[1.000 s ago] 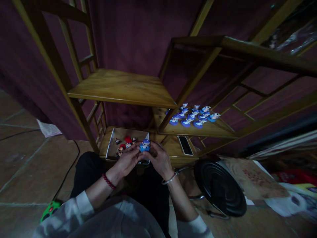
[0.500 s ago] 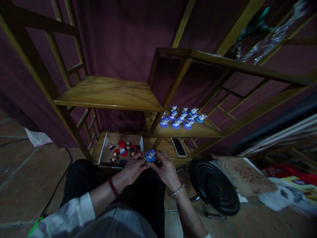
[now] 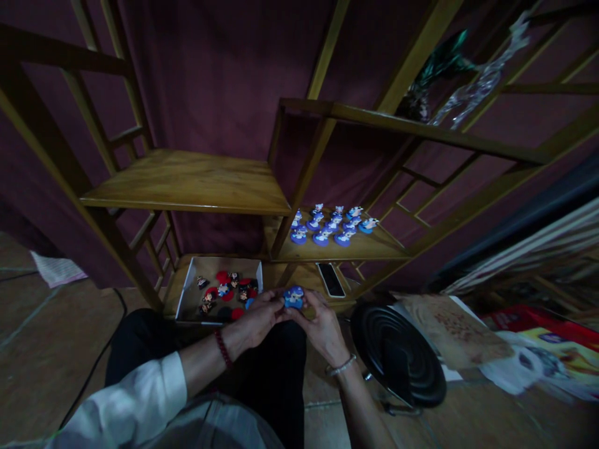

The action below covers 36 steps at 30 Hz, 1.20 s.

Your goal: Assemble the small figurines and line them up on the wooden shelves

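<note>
Between my two hands, above my lap, is a small blue and purple figurine (image 3: 294, 297). My left hand (image 3: 261, 317) pinches it from the left, and my right hand (image 3: 322, 319) grips its right side with thumb and fingers. Just left of my hands lies a shallow cardboard box (image 3: 184, 290) with small dark-haired figurines (image 3: 207, 298) and red discs (image 3: 237, 313) in it. On the shelf ahead, several purple and white figurines (image 3: 322, 236) stand in rows on round bases.
A wooden shelf unit (image 3: 187, 181) fills the space ahead. A phone (image 3: 331, 279) lies on its lowest board, right of the box. Close on my right is a black round stool (image 3: 397, 355). Cardboard (image 3: 449, 330) and plastic bags (image 3: 510, 368) lie on the floor beyond it.
The camera view has shifted slightly, so the shelf and box appear further left. Both hands still hold the figurine, which has moved a little right in view, away from the box.
</note>
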Each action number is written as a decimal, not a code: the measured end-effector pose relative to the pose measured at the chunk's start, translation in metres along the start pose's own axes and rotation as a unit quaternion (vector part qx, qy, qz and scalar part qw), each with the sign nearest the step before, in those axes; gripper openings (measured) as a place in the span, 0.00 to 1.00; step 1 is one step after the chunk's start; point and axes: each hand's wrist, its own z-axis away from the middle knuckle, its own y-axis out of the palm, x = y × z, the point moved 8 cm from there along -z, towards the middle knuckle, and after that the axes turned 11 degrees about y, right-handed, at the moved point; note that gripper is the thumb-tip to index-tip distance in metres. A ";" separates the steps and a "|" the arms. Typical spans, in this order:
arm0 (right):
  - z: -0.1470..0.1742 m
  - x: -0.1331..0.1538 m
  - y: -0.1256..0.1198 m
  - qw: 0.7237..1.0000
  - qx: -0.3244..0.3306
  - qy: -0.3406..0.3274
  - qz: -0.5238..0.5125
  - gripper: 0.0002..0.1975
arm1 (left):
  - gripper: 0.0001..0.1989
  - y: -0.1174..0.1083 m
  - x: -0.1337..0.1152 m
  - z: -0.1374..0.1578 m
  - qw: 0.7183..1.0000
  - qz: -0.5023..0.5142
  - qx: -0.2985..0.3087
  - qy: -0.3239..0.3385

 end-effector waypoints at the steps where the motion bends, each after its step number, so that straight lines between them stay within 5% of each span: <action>1: 0.000 -0.002 -0.002 1.000 -0.006 -0.001 0.001 0.16 | 0.07 0.002 0.001 -0.001 1.000 -0.001 0.001 -0.001; 36: -0.032 -0.074 -0.086 0.992 -0.109 0.065 -0.015 0.21 | 0.14 0.097 0.017 -0.054 0.988 -0.125 0.092 0.006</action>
